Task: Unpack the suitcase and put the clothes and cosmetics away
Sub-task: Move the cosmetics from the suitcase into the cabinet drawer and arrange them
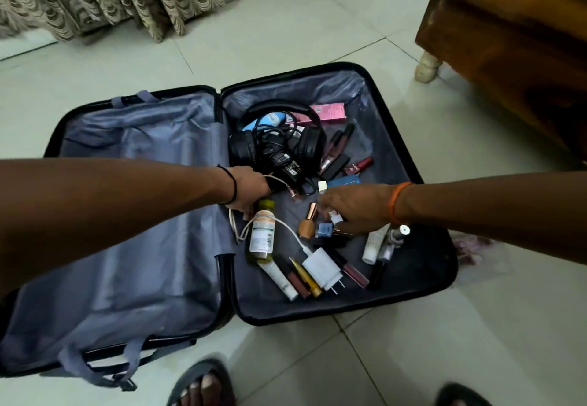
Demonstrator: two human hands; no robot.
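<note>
The open black hard-shell suitcase is lying on the tiled floor. The left hand is grasping a white charging cable; the right hand is pinching a small white-capped bottle.

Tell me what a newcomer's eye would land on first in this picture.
First, the open suitcase lying flat on the tiled floor, its right half strewn with cosmetics and black headphones near the top. Next, the two arms reaching in: the left hand holds a white cable by the hinge, and the right hand pinches a small white-capped bottle at the centre.
</note>
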